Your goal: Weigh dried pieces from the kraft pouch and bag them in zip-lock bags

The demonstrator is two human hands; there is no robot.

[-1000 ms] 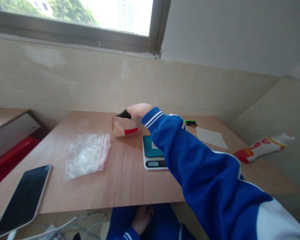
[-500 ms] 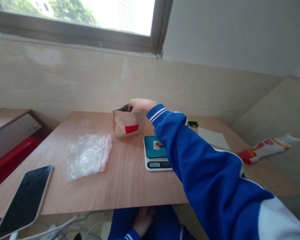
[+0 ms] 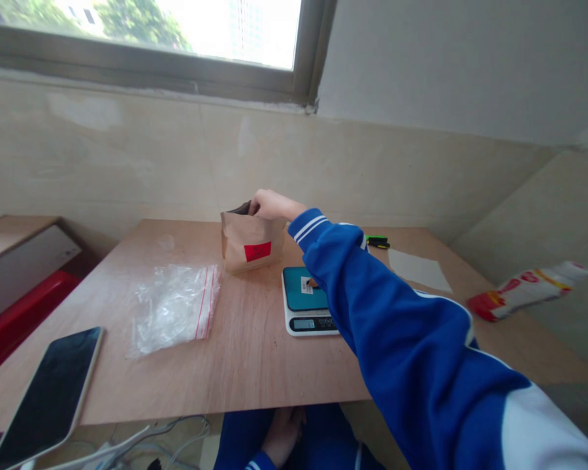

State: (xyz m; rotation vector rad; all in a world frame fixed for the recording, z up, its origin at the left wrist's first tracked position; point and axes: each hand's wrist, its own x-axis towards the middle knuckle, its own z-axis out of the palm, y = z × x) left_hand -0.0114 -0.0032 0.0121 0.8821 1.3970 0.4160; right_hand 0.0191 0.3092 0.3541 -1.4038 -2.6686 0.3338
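Upright now after tilting a second earlier, a kraft paper bag stands near the far edge of the plywood table, a red label on its front. The person's right hand grasps the bag's top edge, beside something dark at its mouth. A digital scale sits just to the right, partly behind the blue sleeve. A zip-lock plastic bag lies left of the paper bag, a smartphone at the near left corner. Below the near edge, the left hand rests loosely on blue trousers.
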